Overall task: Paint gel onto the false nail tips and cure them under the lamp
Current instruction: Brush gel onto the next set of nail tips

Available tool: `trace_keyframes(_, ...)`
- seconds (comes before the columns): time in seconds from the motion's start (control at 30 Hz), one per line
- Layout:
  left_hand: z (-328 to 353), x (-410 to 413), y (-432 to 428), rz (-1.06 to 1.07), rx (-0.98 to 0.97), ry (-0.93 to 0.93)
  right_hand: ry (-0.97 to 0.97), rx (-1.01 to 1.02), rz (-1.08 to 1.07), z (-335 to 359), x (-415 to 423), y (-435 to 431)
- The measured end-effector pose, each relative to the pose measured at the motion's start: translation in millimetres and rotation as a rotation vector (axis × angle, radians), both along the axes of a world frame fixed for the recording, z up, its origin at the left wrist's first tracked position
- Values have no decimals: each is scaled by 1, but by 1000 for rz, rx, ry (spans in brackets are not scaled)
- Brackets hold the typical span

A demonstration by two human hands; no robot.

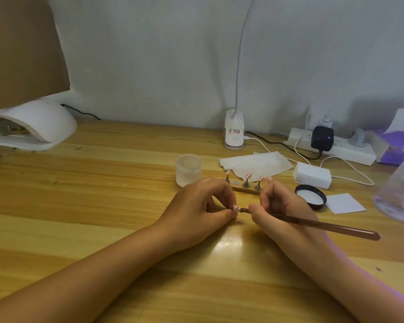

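Two hands meet at the middle of the worktop (79, 206). The left hand (196, 210) pinches a pink nail tip (236, 208) with white dots between thumb and fingers, closed on it. The right hand (282, 206) grips a brown brush (324, 226), fingers closed round its front end; the brush head touches the tip, and the handle points to 4 o'clock.

Just behind the hands, at 12 o'clock, a wooden strip (245, 190) carries three more pink tips (248, 176) on small stands. A frosted jar (188, 170) stands at 11 o'clock from the hands, its black lid (310, 197) lies upturned at 2 o'clock. Paper wipes (257, 163) lie behind the strip.

The white curing lamp (33, 124) sits far off at 10 o'clock, by the wall. A clip lamp (234, 130) stands at 12 o'clock, a power strip (331, 146) at 1 o'clock.
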State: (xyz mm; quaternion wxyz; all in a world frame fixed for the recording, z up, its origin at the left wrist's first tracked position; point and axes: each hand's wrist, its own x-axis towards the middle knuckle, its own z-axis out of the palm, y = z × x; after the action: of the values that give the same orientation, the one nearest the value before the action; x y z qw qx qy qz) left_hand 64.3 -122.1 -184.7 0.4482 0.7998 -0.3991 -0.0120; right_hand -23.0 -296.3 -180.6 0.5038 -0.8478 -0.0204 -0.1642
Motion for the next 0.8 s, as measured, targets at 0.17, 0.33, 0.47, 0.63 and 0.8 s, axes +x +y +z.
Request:
trace_keyframes(0.17,0,-1,1,0,-9,9,-18,109,21,2,-1,1)
trace_keyframes(0.33,-1,0,1,8,2,5,13,57,57,3,-1,4)
trace_keyframes(0.47,0,0,0,2,-2,0,-1,-32,-5,2,-1,2)
trace_keyframes(0.63,-1,0,0,0,-23,16,3,145,22,4,-2,3)
trace_keyframes(0.8,-2,0,0,0,-19,11,58,78,54,3,-2,2)
